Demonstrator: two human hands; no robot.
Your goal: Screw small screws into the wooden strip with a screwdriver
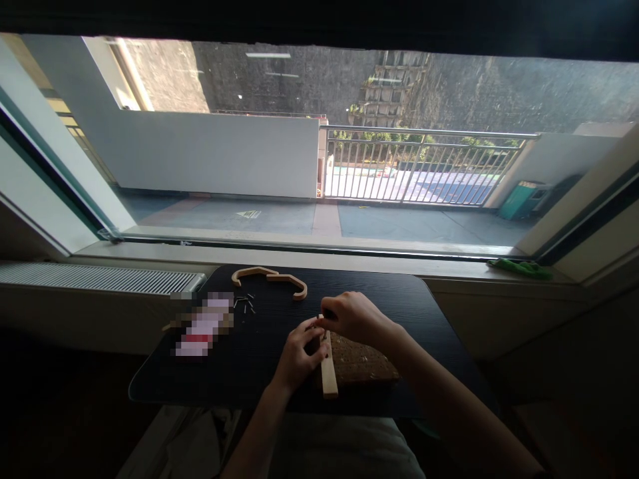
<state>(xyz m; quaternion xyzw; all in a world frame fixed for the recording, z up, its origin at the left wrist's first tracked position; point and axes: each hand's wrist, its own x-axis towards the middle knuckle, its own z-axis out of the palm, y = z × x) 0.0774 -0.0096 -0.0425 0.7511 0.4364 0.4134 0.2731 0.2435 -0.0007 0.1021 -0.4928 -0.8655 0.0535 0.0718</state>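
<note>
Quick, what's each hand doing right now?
Left hand: holding the pale, straight wooden strip.
Right hand: closed at the strip's far end; whether it grips anything can't be told.

Passage is left over the table (404, 293) at its far right, beyond the right hand (358, 311), and between the metal pieces (245, 308) and left hand (295, 356). The near right is barred by the right forearm (439, 382), the far left by curved wooden pieces (287, 277).

I observe a smooth wood strip (329, 379), a rough, pitted block (367, 364), metal pins (251, 305), and a matt, wood-grained table (269, 339).
</note>
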